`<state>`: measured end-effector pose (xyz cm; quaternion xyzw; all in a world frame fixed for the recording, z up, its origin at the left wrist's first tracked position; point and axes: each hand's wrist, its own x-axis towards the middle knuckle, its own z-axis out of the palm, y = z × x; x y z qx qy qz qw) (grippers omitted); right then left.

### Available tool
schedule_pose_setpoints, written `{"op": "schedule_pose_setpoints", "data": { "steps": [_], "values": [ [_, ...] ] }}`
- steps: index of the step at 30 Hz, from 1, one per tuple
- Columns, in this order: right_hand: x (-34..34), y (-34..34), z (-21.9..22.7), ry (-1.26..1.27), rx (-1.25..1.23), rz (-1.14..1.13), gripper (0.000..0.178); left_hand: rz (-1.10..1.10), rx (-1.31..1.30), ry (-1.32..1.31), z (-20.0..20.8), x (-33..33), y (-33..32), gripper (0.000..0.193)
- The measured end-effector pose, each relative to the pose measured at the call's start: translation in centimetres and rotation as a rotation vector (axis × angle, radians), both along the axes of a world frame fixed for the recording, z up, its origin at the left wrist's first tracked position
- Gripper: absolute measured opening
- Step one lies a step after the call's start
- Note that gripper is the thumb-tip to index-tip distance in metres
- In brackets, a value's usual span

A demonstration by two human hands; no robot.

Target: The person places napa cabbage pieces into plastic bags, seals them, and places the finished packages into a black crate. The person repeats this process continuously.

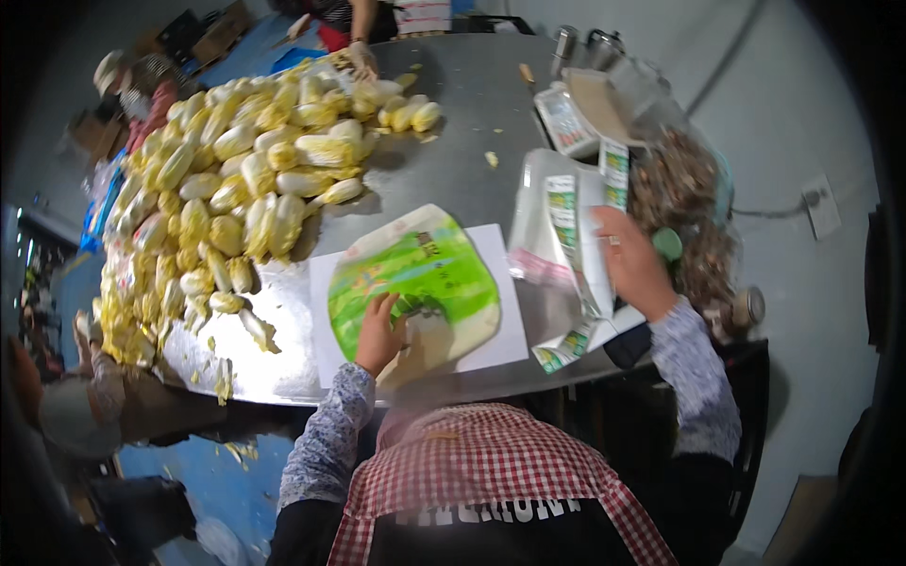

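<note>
A flat green-and-white printed bag (444,274) lies on a white sheet (510,325) at the near edge of the metal table. My left hand (379,337) rests on the bag's lower part, fingers slightly apart and holding nothing. At the right, my right hand (630,264) has its fingers curled at the edge of a strip of green-and-white labels (614,174); its thumb is partly hidden. Another label strip (562,212) lies just left of that hand, on clear plastic bags (533,226). The strip's near end (563,351) hangs by the table edge.
A big heap of napa cabbages (226,189) covers the table's left side. Brown-filled plastic bags (675,174), a white tray (566,123), a metal flask (564,47) and a jar (747,307) crowd the right. Co-workers stand at the far side (363,28) and left (142,94).
</note>
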<state>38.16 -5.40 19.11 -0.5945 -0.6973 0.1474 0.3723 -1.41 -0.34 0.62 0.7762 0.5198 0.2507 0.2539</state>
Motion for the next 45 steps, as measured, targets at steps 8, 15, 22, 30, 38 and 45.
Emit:
{"op": "schedule_pose_setpoints", "data": {
  "steps": [8,15,22,30,38,45],
  "values": [
    [-15.6,20.1,-11.4,-0.168,-0.304,0.432,0.043,0.007,-0.007,0.394,-1.1,-7.7,-2.4,0.060],
    [-19.2,32.4,-16.3,-0.124,-0.365,-0.355,0.062,-0.083,-0.171,0.397,3.8,-9.5,-0.6,0.046],
    [-17.8,38.0,-20.4,-0.301,-0.304,-0.386,0.059,0.067,-0.443,-0.410,5.7,-6.5,11.3,0.025],
    [-19.3,32.4,-15.9,0.049,-0.189,0.233,0.029,0.187,-0.876,-1.434,2.0,4.6,25.8,0.031],
    [-10.1,50.2,-17.7,0.060,-0.243,-0.254,0.055,0.099,-1.076,-1.393,2.6,1.2,24.2,0.037],
    [-13.2,49.8,-17.6,0.015,-0.934,0.240,0.052,0.081,-0.955,-1.486,3.5,-1.8,26.0,0.044]
  ]
}}
